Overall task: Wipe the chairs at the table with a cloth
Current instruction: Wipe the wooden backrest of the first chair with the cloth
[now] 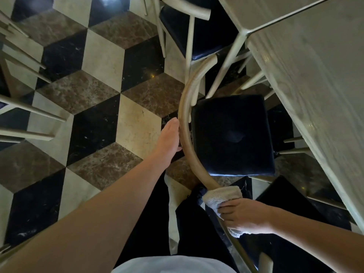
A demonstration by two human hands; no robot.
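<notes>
Seen from above: your right hand (pixel 246 215) holds a cloth (pixel 222 195) on a chair (pixel 232 134), and your left hand (pixel 171 136) steadies it.
Your right-hand fingers clasp the pale cloth, which is wrapped round the near end of the curved wooden back rail (pixel 183 115). Your left hand grips the outer side of the same rail, farther along. The dark seat sits beside a pale table (pixel 315 75). Another chair (pixel 197 32) stands beyond, on black, cream and brown floor tiles (pixel 98 95).

Terry cloth (pixel 222 195) — glossy marble floor (pixel 94 91)
</notes>
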